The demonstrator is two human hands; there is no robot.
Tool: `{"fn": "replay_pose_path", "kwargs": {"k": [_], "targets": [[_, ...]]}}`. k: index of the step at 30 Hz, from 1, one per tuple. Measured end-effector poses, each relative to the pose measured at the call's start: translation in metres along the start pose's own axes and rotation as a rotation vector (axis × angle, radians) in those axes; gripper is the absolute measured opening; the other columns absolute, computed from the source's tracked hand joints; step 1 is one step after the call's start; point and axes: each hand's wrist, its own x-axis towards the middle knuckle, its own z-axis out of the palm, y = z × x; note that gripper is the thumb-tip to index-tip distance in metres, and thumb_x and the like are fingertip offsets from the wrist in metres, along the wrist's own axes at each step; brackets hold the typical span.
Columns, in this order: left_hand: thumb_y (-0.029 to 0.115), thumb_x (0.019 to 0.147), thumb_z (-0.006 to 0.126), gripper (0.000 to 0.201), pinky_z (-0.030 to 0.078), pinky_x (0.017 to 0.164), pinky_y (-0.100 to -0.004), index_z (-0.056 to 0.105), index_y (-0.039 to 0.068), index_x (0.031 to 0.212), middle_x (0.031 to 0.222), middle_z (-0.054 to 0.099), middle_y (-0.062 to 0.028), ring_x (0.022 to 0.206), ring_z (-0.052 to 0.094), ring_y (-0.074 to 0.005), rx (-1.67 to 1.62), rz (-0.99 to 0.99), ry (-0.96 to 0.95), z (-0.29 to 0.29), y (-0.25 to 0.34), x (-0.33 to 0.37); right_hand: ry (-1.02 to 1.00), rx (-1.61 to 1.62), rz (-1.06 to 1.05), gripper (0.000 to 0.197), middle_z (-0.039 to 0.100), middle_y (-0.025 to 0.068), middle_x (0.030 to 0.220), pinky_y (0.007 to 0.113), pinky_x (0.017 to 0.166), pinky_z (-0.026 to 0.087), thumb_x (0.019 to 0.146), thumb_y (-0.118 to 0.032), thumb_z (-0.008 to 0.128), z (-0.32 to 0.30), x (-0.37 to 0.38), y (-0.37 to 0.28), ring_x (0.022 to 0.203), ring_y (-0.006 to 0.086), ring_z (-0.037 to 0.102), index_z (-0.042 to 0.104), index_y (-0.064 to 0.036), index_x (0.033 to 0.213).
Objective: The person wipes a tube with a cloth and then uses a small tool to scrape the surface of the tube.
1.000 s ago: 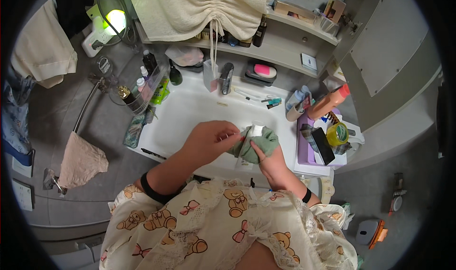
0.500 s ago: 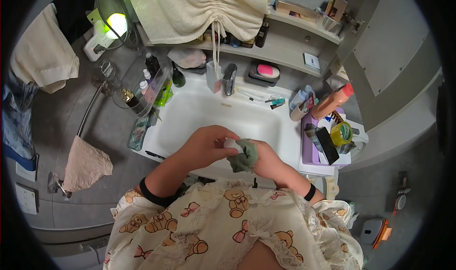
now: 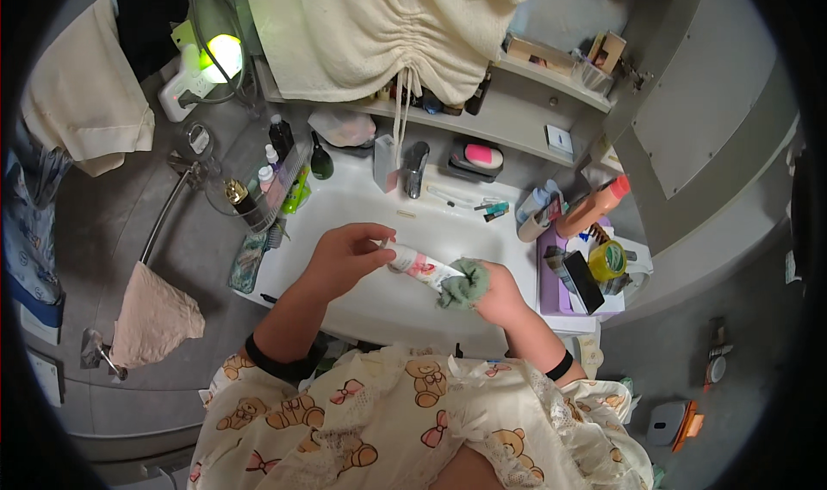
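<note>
Over the white washbasin point(image 3: 340, 201), a white cylindrical bottle or tube point(image 3: 424, 268) with a pink floral print lies tilted between my hands. My left hand point(image 3: 351, 255) pinches its white end with thumb and fingers. My right hand point(image 3: 501, 297) grips a crumpled green cloth point(image 3: 465, 285) against the other end, which the cloth covers. Most of the right fingers are hidden behind cloth and hand.
Behind the basin stand a dark faucet point(image 3: 415, 169) and a soap dish point(image 3: 475, 159). Bottles fill a clear rack point(image 3: 297, 164) at left. A purple box point(image 3: 551, 287) with a phone point(image 3: 583, 280) stands at right. A cream garment point(image 3: 379, 24) hangs before the shelves.
My hands have moved apart, left hand leftward and right hand rightward. The bottle's printed side now shows between them, where the cloth and fingers covered most of it before.
</note>
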Motion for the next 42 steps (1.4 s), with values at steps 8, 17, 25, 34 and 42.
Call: {"fn": "replay_pose_path", "kwargs": {"k": [8, 17, 25, 34, 42], "targets": [[0.01, 0.076, 0.068, 0.044, 0.048, 0.07, -0.0248, 0.053, 0.003, 0.116, 0.1, 0.062, -0.0128, 0.078, 0.06, -0.0139, 0.172, 0.07, -0.217, -0.026, -0.007, -0.005, 0.379, 0.121, 0.035, 0.02, 0.061, 0.0051, 0.083, 0.025, 0.067, 0.047, 0.079, -0.011, 0.063, 0.003, 0.014, -0.025, 0.073, 0.0109, 0.056, 0.058, 0.0019, 0.095], [0.017, 0.077, 0.065, 0.032, 0.045, 0.066, -0.0267, 0.058, 0.002, 0.105, 0.083, 0.063, -0.0079, 0.072, 0.057, -0.0101, 0.411, -0.022, -0.682, -0.031, -0.011, -0.013, 0.478, 0.19, -0.08, 0.017, 0.06, 0.0056, 0.088, 0.025, 0.07, 0.046, 0.083, -0.013, 0.06, 0.058, 0.031, -0.057, 0.078, 0.0121, 0.056, 0.058, 0.0003, 0.094], [0.019, 0.08, 0.064, 0.033, 0.045, 0.079, -0.0294, 0.057, 0.004, 0.109, 0.101, 0.061, -0.0107, 0.092, 0.058, -0.0168, 0.104, 0.052, -0.573, -0.056, -0.047, -0.004, 0.826, 0.333, 0.014, 0.03, 0.057, 0.0086, 0.106, 0.029, 0.084, 0.042, 0.093, -0.025, 0.047, 0.076, 0.042, -0.039, 0.096, 0.0181, 0.055, 0.05, 0.0014, 0.107], [0.029, 0.077, 0.066, 0.041, 0.024, 0.104, -0.0389, 0.058, 0.011, 0.113, 0.142, 0.018, -0.0174, 0.131, 0.021, -0.031, 0.159, 0.283, -0.716, -0.063, -0.054, 0.007, 0.193, 0.326, 0.182, 0.037, 0.058, 0.0082, 0.106, 0.031, 0.081, 0.046, 0.079, -0.005, 0.061, 0.108, 0.037, -0.031, 0.094, 0.0193, 0.057, 0.052, -0.0015, 0.114], [0.013, 0.084, 0.058, 0.031, 0.04, 0.089, -0.0288, 0.056, 0.003, 0.113, 0.118, 0.047, -0.0085, 0.106, 0.048, -0.0164, -0.149, -0.035, -0.642, -0.056, -0.059, 0.013, 0.365, 0.514, 0.025, 0.052, 0.047, 0.0097, 0.118, 0.025, 0.078, 0.045, 0.08, -0.005, 0.06, 0.103, 0.02, -0.04, 0.102, 0.0131, 0.048, 0.04, -0.0046, 0.128]]}}
